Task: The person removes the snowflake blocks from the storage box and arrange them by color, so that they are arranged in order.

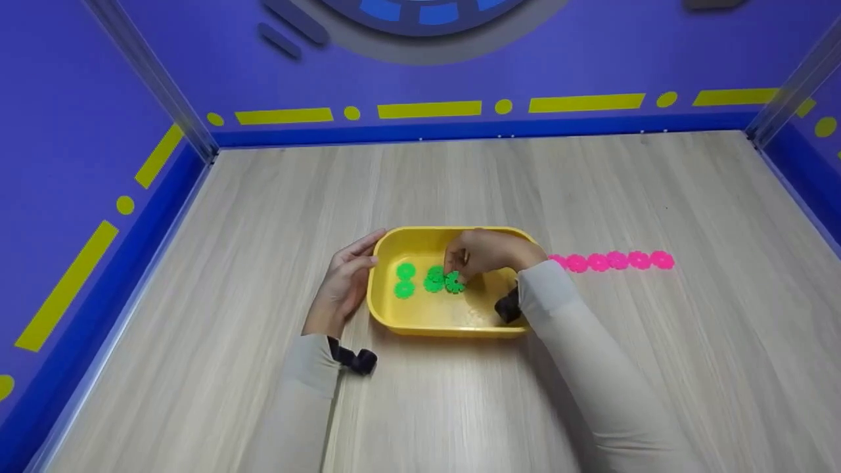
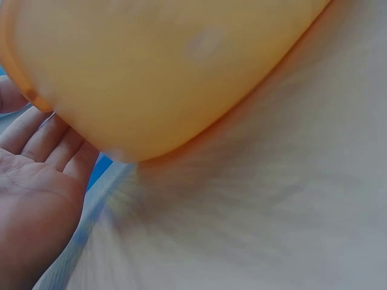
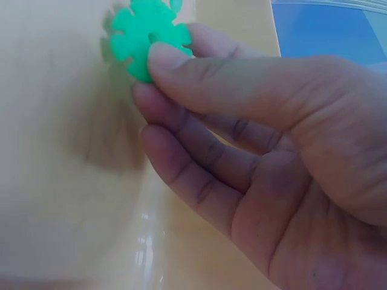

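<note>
A yellow container (image 1: 453, 331) holds several green flower-shaped pieces (image 1: 405, 270) on its left and middle floor. My left hand (image 1: 343, 284) rests against the container's left end, thumb at the rim and fingers extended along the outer side. In the left wrist view, that hand (image 2: 39, 187) lies palm up beside the container's wall (image 2: 151, 78), its fingertips partly hidden behind it. Inside the container, my right hand (image 1: 486, 252) pinches a green piece (image 1: 454, 282). The right wrist view shows the thumb of that hand (image 3: 260, 133) over the notched green disc (image 3: 133, 36).
A row of pink flower-shaped pieces (image 1: 598, 263) extends on the wooden table (image 1: 197, 315) right of the container, its near end partly hidden by my right arm. Blue panels with yellow markings (image 1: 429, 110) stand along the back and sides.
</note>
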Demonstrator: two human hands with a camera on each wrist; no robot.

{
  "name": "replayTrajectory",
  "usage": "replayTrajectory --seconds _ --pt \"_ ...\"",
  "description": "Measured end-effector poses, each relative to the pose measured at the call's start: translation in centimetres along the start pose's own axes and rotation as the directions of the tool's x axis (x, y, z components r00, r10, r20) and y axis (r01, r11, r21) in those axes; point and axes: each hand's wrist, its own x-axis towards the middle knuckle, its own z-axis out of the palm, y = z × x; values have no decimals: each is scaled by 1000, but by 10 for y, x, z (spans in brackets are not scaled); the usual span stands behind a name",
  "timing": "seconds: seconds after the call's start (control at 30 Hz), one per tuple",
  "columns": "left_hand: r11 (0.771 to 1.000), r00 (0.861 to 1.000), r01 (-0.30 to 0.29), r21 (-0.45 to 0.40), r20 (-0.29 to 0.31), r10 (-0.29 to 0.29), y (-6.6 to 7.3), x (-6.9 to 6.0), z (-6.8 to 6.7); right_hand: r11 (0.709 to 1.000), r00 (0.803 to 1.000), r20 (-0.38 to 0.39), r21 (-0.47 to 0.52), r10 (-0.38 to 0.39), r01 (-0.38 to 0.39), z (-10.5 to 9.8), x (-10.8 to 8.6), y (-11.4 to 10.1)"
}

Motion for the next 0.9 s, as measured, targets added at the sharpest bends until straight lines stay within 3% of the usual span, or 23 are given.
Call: replayTrajectory --seconds 0.27,0.6,0.9 --pt "1000 1000 2 -3 -4 -2 0 0 1 1000 1000 -23 4 -19 19 -5 -5 3" --pt "1000 1000 0 -1 7 0 0 0 0 999 998 -36 21 42 -41 -13 -14 4" --pt "1000 1000 -12 9 6 12 0 0 0 999 996 -90 49 20 -16 -21 -26 8"
